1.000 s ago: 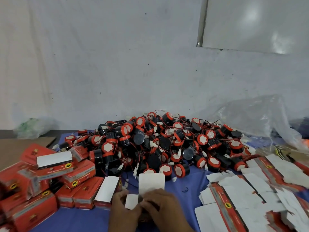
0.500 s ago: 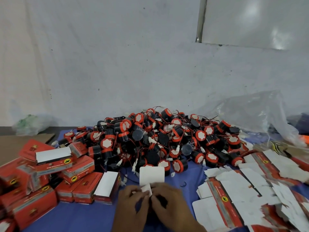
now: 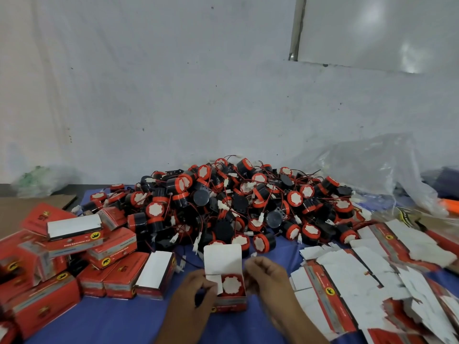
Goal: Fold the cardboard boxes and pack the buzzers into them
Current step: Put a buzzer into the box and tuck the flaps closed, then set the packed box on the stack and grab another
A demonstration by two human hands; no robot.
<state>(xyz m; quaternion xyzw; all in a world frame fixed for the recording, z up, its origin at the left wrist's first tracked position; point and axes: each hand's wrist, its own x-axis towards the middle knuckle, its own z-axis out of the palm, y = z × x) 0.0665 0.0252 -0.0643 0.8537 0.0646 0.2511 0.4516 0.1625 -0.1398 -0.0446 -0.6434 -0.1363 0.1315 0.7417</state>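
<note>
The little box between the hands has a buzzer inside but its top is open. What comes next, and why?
Probably fold the side flap in over the buzzer: the buzzer already sits in the box, the white lid stands open, and the left hand pinches that flap.

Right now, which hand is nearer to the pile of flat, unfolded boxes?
The right hand. It is at the right side of the open box, next to the flat boxes. The left hand pinches the box's left flap, farther away.
</note>
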